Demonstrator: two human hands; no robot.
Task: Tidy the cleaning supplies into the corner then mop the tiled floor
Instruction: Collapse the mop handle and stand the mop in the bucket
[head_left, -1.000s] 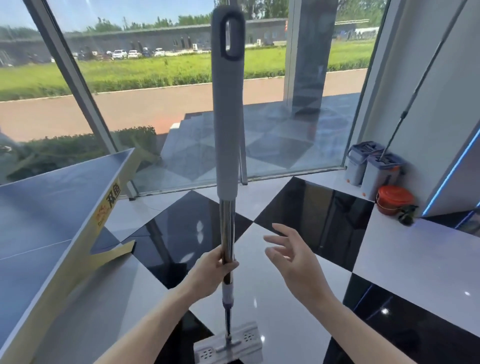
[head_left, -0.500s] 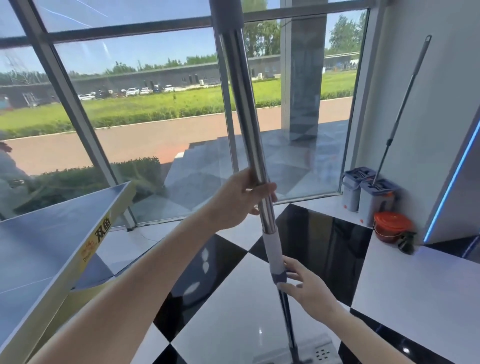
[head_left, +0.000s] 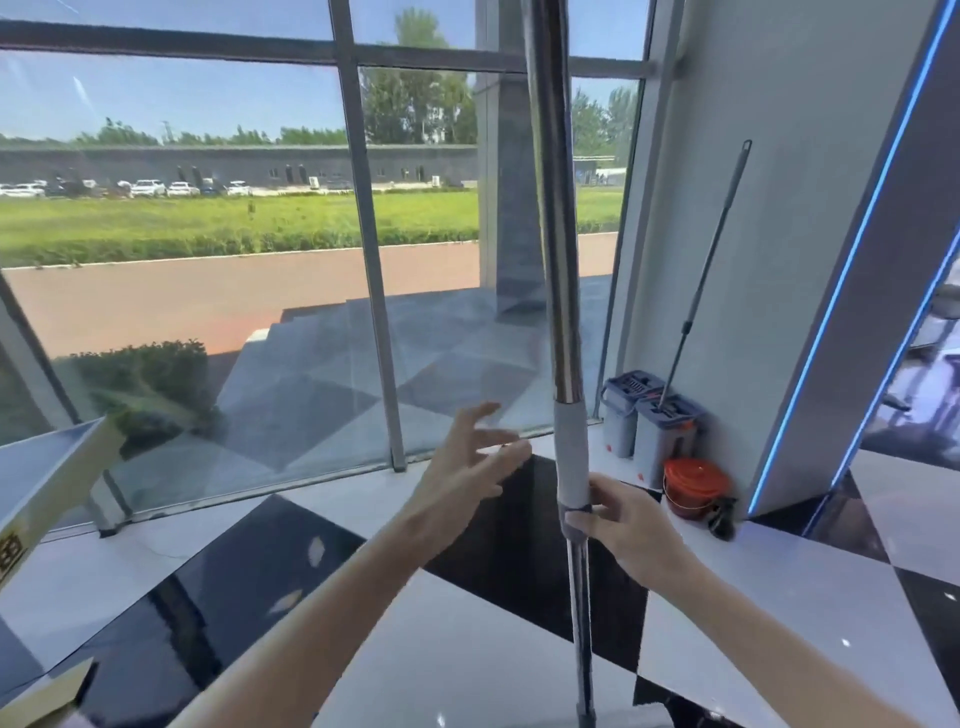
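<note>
the mop handle (head_left: 560, 291) stands almost upright at centre, its foot on the black-and-white tiled floor (head_left: 467, 660). the right hand (head_left: 626, 522) reaches in from the lower right and wraps its fingers round the grey collar joint of the pole. the left hand (head_left: 467, 467) hangs just left of the pole with fingers spread, apparently not touching it. in the far corner stand two grey mop buckets (head_left: 652, 423), a second mop (head_left: 711, 270) leaning on the wall, and an orange bucket (head_left: 693, 486).
</note>
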